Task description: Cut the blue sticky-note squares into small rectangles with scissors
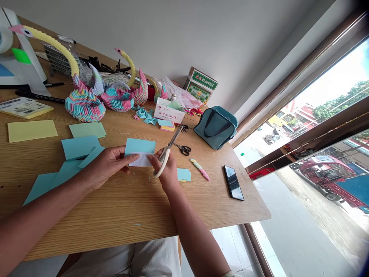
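Note:
Above the table, my left hand (108,166) is closed, pinching the left edge of a light blue sheet of paper (140,145). A smaller white piece of paper (142,160) lies against the near side of that sheet. My right hand (167,171) is wrapped round a pair of scissors with white handles (163,161), blades pointing up and away. Its thumb also presses on the right side of the papers. Blue sheets (79,148) lie spread to the left of the papers. A small blue and yellow paper stack (183,174) rests just right of my right hand.
Folded-paper swans (85,105) stand at the back left. Behind the papers sit a sticky note box (169,112) and folded blue pieces (147,115). To the right are black scissors (184,149), a striped paper strip (200,169), a phone (233,182) and a teal bag (215,129).

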